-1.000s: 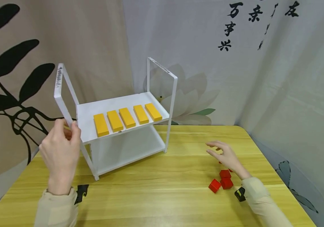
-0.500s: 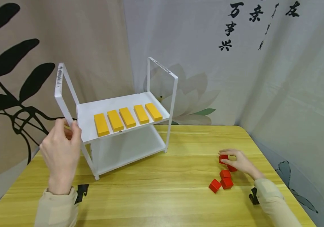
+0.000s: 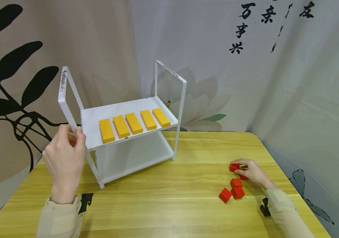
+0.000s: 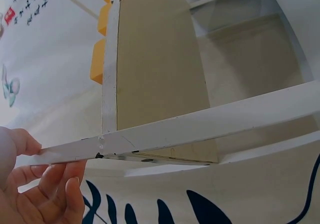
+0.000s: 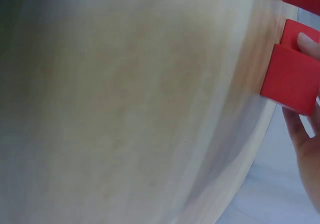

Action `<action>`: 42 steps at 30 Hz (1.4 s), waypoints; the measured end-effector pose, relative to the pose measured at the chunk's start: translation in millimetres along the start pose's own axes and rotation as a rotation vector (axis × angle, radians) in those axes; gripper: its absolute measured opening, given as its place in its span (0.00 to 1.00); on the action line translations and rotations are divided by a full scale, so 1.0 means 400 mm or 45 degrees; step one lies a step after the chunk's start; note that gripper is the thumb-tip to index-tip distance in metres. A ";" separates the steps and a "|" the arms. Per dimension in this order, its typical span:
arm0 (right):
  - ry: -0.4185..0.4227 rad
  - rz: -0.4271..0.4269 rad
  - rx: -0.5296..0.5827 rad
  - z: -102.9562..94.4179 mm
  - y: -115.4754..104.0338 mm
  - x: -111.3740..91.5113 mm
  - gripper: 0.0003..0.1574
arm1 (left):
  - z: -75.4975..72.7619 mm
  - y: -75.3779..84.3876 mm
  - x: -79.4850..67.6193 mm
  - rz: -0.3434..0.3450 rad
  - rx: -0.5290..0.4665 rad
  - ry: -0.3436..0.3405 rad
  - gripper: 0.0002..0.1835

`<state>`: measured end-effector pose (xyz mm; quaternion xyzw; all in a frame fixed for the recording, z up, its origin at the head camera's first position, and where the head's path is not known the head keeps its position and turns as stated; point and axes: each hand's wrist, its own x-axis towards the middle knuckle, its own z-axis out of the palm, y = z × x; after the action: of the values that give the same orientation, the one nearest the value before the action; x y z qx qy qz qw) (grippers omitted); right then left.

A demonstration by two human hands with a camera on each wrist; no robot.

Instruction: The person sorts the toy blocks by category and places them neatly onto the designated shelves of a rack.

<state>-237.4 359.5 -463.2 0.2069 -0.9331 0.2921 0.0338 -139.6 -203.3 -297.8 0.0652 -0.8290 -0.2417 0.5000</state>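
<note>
Head view: a person in pale sleeves (image 3: 58, 219) has both hands occupied at a wood-grain table (image 3: 157, 208). The left hand (image 3: 63, 155) pinches the left end frame (image 3: 67, 114) of a white two-tier shelf (image 3: 133, 155); the left wrist view shows the thumb on one face of the bar, the fingers bent against the other. Well apart from the shelf, toward the right, the right hand (image 3: 254, 172) grips a red block (image 3: 234, 168) between thumb and fingers; from where I stand, I cannot tell whether it is clear of the wood. A second block (image 3: 243, 177), also red, sits just beside it, partly hidden by the hand. Nearer the person are two more red blocks (image 3: 237, 192), touching or almost so, with a fifth block (image 3: 225, 195) turned at an angle just beside them. Five yellow blocks (image 3: 133, 123) lie in a row near the front edge of the upper tier (image 3: 118, 107). Behind hangs cloth (image 3: 104, 49) bearing dark leaves (image 3: 40, 84), a pale flower (image 3: 196, 102) and black characters (image 3: 236, 48).
</note>
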 end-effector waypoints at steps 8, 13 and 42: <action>0.029 0.018 -0.005 0.003 0.000 0.005 0.21 | -0.001 0.000 0.000 0.000 -0.008 0.001 0.17; 0.027 0.049 0.014 0.003 -0.002 0.006 0.22 | 0.000 -0.001 0.000 -0.002 -0.005 -0.001 0.17; 0.185 -0.068 -0.035 0.013 -0.043 0.044 0.21 | 0.000 0.000 -0.001 -0.018 0.004 -0.018 0.17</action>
<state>-246.1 337.5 -455.2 0.2094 -0.9263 0.2924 0.1121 -139.3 -203.3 -298.2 0.0700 -0.8324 -0.2443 0.4924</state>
